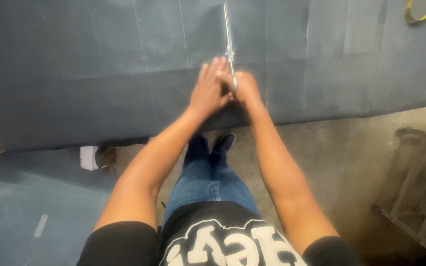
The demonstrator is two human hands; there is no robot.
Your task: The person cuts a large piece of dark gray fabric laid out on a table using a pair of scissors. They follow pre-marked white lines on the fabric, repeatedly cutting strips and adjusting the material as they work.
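Slim steel scissors (229,47), matte dark fabric (99,83)

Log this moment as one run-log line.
right hand: grips scissors, blades pointing away along chalk line | left hand: pressed flat on dark fabric beside scissors | yellow tape measure: far right corner

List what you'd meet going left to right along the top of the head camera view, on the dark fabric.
Dark fabric → left hand → scissors → right hand → yellow tape measure
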